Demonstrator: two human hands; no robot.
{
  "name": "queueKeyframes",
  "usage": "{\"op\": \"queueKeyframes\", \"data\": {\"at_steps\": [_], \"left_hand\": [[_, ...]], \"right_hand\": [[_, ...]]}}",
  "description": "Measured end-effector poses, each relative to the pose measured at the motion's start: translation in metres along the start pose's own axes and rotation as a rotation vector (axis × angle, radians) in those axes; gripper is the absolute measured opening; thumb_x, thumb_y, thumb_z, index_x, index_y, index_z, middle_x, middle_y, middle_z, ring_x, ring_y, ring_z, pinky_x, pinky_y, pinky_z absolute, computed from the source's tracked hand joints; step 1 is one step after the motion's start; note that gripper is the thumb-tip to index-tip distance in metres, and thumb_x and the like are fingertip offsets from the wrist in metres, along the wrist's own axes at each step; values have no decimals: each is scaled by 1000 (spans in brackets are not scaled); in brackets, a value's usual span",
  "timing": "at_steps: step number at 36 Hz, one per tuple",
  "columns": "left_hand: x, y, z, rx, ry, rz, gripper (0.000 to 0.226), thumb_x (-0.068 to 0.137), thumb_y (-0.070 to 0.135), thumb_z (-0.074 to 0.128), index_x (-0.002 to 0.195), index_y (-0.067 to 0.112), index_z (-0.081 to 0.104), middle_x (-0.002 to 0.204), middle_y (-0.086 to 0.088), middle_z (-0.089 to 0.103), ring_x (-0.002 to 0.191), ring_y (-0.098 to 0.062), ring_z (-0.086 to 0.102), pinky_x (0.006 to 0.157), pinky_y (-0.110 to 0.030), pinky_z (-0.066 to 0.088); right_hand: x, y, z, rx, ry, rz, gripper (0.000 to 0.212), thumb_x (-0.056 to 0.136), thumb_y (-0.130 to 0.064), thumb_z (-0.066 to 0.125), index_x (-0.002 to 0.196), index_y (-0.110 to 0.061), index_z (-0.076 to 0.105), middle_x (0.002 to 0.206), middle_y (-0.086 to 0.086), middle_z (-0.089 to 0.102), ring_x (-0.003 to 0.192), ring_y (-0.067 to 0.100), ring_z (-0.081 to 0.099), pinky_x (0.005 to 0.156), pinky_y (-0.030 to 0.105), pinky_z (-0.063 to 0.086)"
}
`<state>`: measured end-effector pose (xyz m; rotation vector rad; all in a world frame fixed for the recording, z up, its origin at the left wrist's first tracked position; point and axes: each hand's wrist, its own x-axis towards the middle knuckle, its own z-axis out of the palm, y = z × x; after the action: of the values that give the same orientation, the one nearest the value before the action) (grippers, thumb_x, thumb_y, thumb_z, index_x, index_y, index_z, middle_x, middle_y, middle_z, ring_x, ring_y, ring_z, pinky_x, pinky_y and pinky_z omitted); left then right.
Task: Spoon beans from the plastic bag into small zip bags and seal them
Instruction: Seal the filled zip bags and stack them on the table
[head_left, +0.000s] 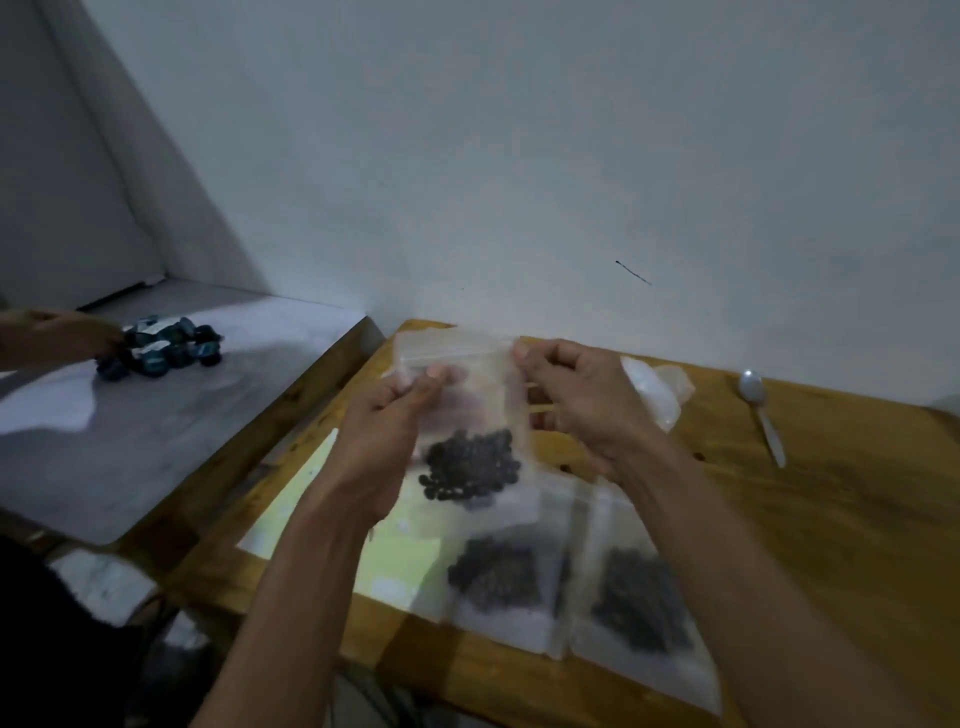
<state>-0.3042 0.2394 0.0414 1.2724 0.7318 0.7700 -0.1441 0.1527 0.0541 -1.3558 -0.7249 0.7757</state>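
Observation:
I hold a small clear zip bag (467, 415) upright above the wooden table (857, 519). Dark beans (470, 467) sit in its lower part. My left hand (387, 431) pinches the bag's top strip at the left, and my right hand (582, 400) pinches the same strip at the right. Two filled zip bags (498, 582) (636, 603) lie flat on the table below my wrists. A crumpled clear plastic bag (657, 387) shows behind my right hand. A white plastic spoon (761, 413) lies to the right on the table.
A pale sheet (311, 509) lies on the table at the left under the bags. To the left stands a grey surface (156, 441) with a pile of dark blue packets (161, 348), where another person's hand (62, 332) reaches. A white wall rises behind the table.

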Motion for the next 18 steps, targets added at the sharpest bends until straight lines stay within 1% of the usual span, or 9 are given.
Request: {"op": "queueKeyframes", "data": {"at_steps": [2,4,7,9,10,12,13,15,18], "left_hand": [[6,1,-28,37,125,39,23,95,33,60,96,17,76,100,-7,77,100,-26,73,78,-37,54],[9,2,-54,80,219,55,23,97,34,60,93,17,76,94,-4,78,94,-23,74,74,-34,51],[12,4,-83,112,336,44,27,97,33,60,84,16,76,88,-7,78,90,-28,73,85,-46,54],[13,4,-96,85,394,26,27,97,33,61,84,15,76,91,-11,77,94,-33,72,90,-58,53],[13,3,-101,76,417,22,27,96,35,62,83,15,76,92,-13,77,96,-35,71,92,-60,52],[15,0,-108,67,441,17,30,95,39,62,81,16,76,95,-15,76,98,-36,70,94,-61,51],[15,-1,-111,61,448,11,31,95,39,62,80,16,76,95,-16,76,98,-36,70,94,-59,51],[16,-3,-114,48,451,9,33,96,39,62,77,15,75,92,-16,76,92,-33,72,92,-53,55],[20,-7,-116,46,438,22,35,97,37,61,73,15,74,90,-16,76,82,-25,72,84,-41,55]], "right_hand": [[9,11,19,-183,15,12,26,94,-36,67,85,-12,70,79,2,71,66,13,62,56,26,46],[15,28,32,-502,-20,-37,30,93,-34,67,74,-11,68,72,4,67,62,10,54,56,23,42],[19,52,51,-875,-178,13,42,89,-35,68,57,-18,48,55,3,44,53,16,40,52,28,34],[23,65,63,-1051,-219,78,48,85,-43,67,53,-18,43,54,-1,41,55,19,42,57,31,37],[24,70,68,-1132,-217,99,50,83,-49,66,52,-18,42,58,-1,42,60,21,44,61,33,39],[23,77,76,-1192,-187,109,52,78,-58,65,52,-21,38,70,0,43,72,25,48,75,35,46],[22,78,79,-1197,-166,105,53,76,-60,65,52,-22,37,74,0,45,76,26,53,84,40,50],[21,79,84,-1215,-135,105,55,73,-62,67,51,-22,37,79,0,49,88,26,62,97,49,47],[24,80,88,-1222,-130,126,51,79,-54,69,53,-22,39,82,0,53,101,30,66,103,50,41]]}}
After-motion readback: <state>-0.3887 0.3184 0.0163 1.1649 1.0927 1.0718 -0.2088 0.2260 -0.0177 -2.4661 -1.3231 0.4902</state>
